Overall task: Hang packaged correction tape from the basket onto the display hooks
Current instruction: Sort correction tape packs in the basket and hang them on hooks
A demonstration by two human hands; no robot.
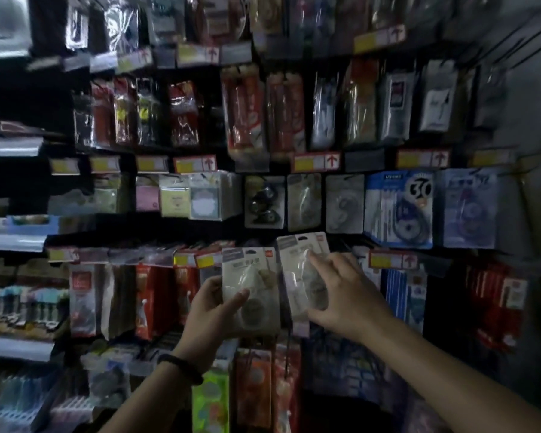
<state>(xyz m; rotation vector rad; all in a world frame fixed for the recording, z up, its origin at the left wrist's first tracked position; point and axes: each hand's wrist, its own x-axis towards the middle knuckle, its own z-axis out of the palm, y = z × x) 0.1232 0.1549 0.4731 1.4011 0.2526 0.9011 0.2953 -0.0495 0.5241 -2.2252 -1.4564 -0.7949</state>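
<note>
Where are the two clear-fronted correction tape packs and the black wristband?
Left clear-fronted correction tape pack (253, 273): head view, blister centre.
Right clear-fronted correction tape pack (294, 276): head view, blister's left half.
Black wristband (181, 367): head view, band's top.

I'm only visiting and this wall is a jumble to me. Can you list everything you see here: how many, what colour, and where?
left pack: one, pale with a clear front, held before the lower hooks
right pack: one, pale with a clear front, tilted, just right of the first
blue packs: two, blue and white, middle row at right
dark pack: one, black, middle row, centre
red packs: several, red, upper row; too blurred to count
price tags: many, yellow and red, along the rows' edges
wristband: one, black, on the left wrist
left hand: grips the left pack, thumb in front
right hand: holds the right pack, fingers spread over its front
</note>
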